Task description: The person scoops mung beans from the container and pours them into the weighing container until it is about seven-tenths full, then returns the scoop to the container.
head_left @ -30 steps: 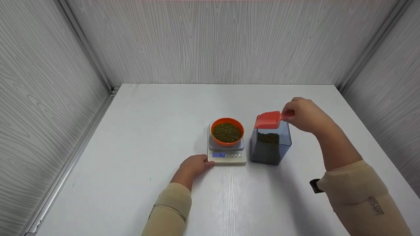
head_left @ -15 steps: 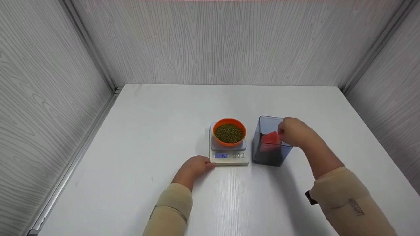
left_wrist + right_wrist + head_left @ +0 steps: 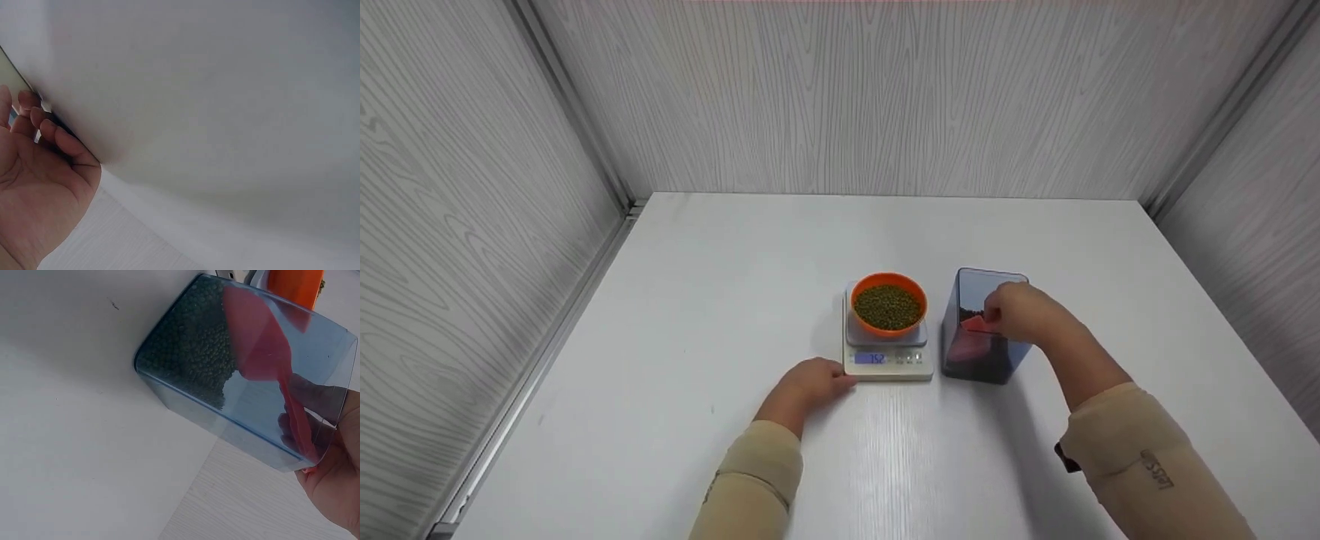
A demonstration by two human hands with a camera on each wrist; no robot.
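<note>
Scoop [image 3: 971,330], lifted above the container [image 3: 986,352] a second ago, now sits inside it, right hand [image 3: 1020,315] pinching its handle, left hand [image 3: 810,379] fingers relaxed against the scale [image 3: 889,364].

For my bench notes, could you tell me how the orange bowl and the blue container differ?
The orange bowl is round, opaque and low; the blue container is square, see-through and tall. The bowl sits on the scale, the container on the table. A red scoop is in the container only. Both hold green beans.

Red scoop [image 3: 973,325] inside blue container [image 3: 960,300], over green beans [image 3: 194,354].
</note>
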